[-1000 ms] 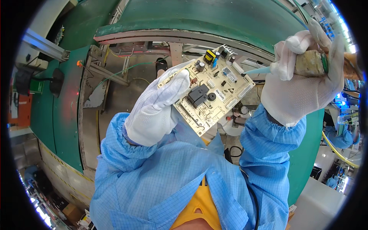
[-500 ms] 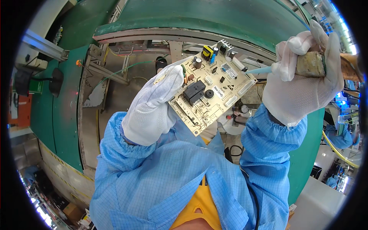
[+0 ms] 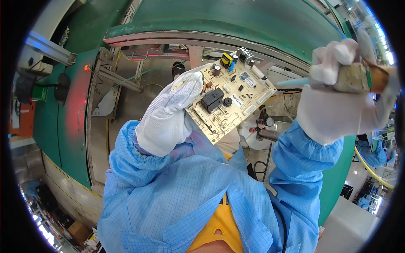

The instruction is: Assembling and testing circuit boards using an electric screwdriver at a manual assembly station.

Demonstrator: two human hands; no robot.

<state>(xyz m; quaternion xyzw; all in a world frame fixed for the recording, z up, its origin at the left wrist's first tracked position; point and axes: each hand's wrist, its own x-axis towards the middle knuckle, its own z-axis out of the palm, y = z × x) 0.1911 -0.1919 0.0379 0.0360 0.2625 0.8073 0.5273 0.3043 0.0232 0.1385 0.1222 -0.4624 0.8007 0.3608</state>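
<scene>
two white gloves (image 3: 157, 134) of finely dotted cloth cover the person's hands. at the far left, a smooth green panel (image 3: 47, 130) carries a soft red glow. a blue cloth sleeve (image 3: 131, 147), gridded with thin lines and wrinkled at the cuff, leads to the left hand (image 3: 171, 110). beside it is a flat, cream-coloured circuit board (image 3: 234, 120), bearing glossy black blocks (image 3: 212, 100), a squat part wrapped in yellow (image 3: 226, 60), and a row of thin metal pins (image 3: 246, 52). farther right come a slim pale-blue stick (image 3: 293, 82) and a rough brown block (image 3: 352, 79) in the right hand (image 3: 331, 107).

the left hand is closed on the board's left edge, thumb on top, other fingers hidden underneath; the board hangs tilted in front of the person's body. the right hand is raised, its fingers curled around the block, with the stick jutting left toward the board's right corner. i cannot tell whether stick and block are joined.

compared with half a second ago, the left hand has barely moved, the board sits slightly higher, and the right hand has shifted rightward, its fingers now blurred. the red glow is stronger.
</scene>
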